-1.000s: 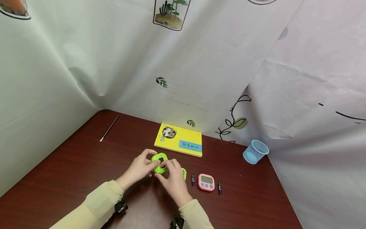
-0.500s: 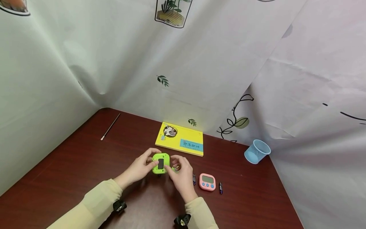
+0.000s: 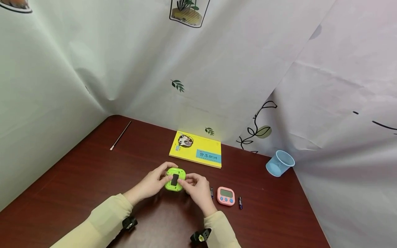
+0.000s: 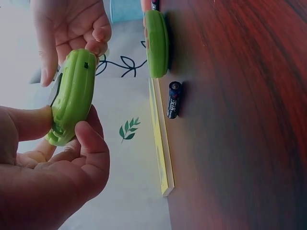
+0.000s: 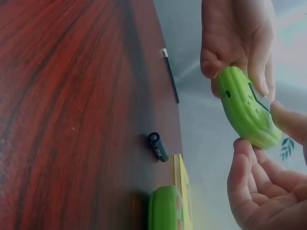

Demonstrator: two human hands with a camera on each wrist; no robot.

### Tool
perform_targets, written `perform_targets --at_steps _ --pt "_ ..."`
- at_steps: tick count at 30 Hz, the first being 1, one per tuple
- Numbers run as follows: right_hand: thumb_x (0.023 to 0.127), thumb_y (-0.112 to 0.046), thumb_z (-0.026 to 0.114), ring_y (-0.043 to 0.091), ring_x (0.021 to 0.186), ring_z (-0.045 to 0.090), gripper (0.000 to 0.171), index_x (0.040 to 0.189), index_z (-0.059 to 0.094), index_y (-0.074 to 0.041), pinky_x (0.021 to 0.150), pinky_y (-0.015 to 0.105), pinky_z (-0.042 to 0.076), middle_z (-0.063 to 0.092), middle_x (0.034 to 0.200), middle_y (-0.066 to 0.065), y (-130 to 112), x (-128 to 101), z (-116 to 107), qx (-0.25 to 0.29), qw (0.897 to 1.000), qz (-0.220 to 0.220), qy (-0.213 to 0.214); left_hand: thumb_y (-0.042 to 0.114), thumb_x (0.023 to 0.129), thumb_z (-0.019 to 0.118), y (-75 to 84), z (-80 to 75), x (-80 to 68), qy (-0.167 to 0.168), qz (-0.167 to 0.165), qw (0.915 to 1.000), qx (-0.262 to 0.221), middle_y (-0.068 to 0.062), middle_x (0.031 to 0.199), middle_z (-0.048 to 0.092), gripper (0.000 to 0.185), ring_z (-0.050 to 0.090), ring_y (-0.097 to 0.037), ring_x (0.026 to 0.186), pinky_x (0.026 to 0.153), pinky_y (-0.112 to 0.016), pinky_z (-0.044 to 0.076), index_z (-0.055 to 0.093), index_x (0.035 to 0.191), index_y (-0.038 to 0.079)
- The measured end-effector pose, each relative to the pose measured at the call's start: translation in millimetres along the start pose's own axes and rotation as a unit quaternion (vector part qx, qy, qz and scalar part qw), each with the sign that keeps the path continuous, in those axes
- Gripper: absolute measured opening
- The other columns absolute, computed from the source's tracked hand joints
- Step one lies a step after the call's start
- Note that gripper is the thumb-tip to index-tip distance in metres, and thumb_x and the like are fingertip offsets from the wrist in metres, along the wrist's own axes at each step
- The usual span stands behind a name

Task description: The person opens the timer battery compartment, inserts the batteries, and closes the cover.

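A lime-green timer (image 3: 174, 179) is held just above the brown table (image 3: 77, 179) between both hands, its back with a dark rectangular opening facing up. My left hand (image 3: 162, 179) grips its left end between thumb and fingers. My right hand (image 3: 186, 183) pinches its right end. In the left wrist view the timer (image 4: 72, 96) shows edge-on in my left hand (image 4: 62, 139). The right wrist view shows the timer (image 5: 247, 108) between thumb and fingers of my right hand (image 5: 263, 143). A second green piece (image 4: 157, 43) and a loose battery (image 4: 173, 99) lie on the table.
A pink timer (image 3: 225, 196) lies right of the hands, with a battery (image 3: 211, 192) on one side and another battery (image 3: 240, 203) on the other. A yellow book (image 3: 196, 153) lies behind, a blue cup (image 3: 279, 163) at the far right, a thin stick (image 3: 120, 135) at the far left.
The green timer has been turned so its back opening faces up. My right hand shifted to its right end and now hides the second green piece in the head view.
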State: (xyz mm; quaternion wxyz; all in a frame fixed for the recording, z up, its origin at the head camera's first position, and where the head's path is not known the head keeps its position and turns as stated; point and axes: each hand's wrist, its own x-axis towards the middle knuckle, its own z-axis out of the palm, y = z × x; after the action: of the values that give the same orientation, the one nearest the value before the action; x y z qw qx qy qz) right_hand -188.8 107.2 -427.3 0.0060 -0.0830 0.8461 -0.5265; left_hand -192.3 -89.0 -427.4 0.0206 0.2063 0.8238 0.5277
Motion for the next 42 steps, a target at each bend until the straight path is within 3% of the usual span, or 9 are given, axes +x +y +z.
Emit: perform_targets --at_steps 6,13,21,28,31,35,42 --pt "0.08 -0.032 0.077 0.01 0.059 0.059 0.033 0.093 0.07 -0.002 0.055 0.024 0.05 0.066 0.075 0.005 1 1 -1 0.019 1.0 0.011 -0.002 0.009 0.097 0.052 4.1 0.3 -0.6 -0.007 0.001 0.9999 0.014 -0.003 0.084 0.059 0.031 0.048 -0.013 0.063 0.055 -0.026 0.041 0.047 0.128 0.014" --pt "0.08 -0.025 0.077 0.009 0.059 0.056 0.027 0.092 0.07 -0.002 0.057 0.023 0.049 0.064 0.073 0.004 -1 1 -4 0.052 0.998 0.031 -0.017 0.008 0.097 0.052 4.5 0.6 -0.9 -0.014 0.009 0.9998 0.014 -0.004 0.091 0.061 0.031 0.051 -0.013 0.068 0.058 -0.026 0.043 0.047 0.127 0.013" --pt "0.083 -0.015 0.074 0.014 0.063 0.057 0.024 0.095 0.069 0.005 0.065 0.036 0.054 0.064 0.073 0.003 -20 -6 -12 0.101 0.994 0.041 -0.033 0.007 0.097 0.051 6.3 2.2 0.4 -0.023 -0.002 0.9997 -0.001 -0.011 0.096 0.063 0.031 0.054 -0.014 0.072 0.059 -0.026 0.043 0.046 0.127 0.012" --pt "0.081 -0.016 0.075 0.01 0.062 0.056 0.026 0.097 0.07 0.004 0.061 0.027 0.051 0.065 0.072 0.001 2 0 -6 0.145 0.988 0.052 -0.02 0.007 0.098 0.049 8.6 3.1 0.0 -0.037 -0.02 0.9979 -0.05 -0.018 0.105 0.062 0.031 0.057 -0.018 0.081 0.061 -0.031 0.046 0.044 0.129 0.008" --pt "0.081 -0.017 0.075 0.008 0.062 0.057 0.028 0.098 0.07 0.004 0.061 0.026 0.051 0.066 0.074 0.002 6 2 -4 0.147 0.987 0.058 -0.016 0.008 0.099 0.049 8.6 2.8 0.0 -0.036 -0.029 0.9978 -0.049 -0.018 0.108 0.061 0.03 0.059 -0.02 0.085 0.063 -0.032 0.048 0.044 0.129 0.009" --pt "0.082 -0.017 0.075 0.009 0.061 0.058 0.028 0.099 0.07 0.005 0.064 0.03 0.053 0.068 0.076 0.004 9 3 -4 0.151 0.987 0.057 -0.027 0.007 0.098 0.05 8.5 1.6 -0.8 -0.033 -0.025 0.9981 -0.046 -0.018 0.109 0.061 0.03 0.06 -0.024 0.091 0.065 -0.033 0.048 0.045 0.128 0.009" --pt "0.084 -0.018 0.074 0.012 0.064 0.06 0.029 0.102 0.07 0.004 0.074 0.045 0.054 0.07 0.081 0.008 6 1 -8 0.159 0.984 0.06 -0.049 0.007 0.098 0.05 7.8 -1.2 0.9 -0.031 -0.018 0.9985 -0.04 -0.017 0.104 0.063 0.032 0.059 -0.02 0.085 0.065 -0.033 0.049 0.045 0.129 0.006"
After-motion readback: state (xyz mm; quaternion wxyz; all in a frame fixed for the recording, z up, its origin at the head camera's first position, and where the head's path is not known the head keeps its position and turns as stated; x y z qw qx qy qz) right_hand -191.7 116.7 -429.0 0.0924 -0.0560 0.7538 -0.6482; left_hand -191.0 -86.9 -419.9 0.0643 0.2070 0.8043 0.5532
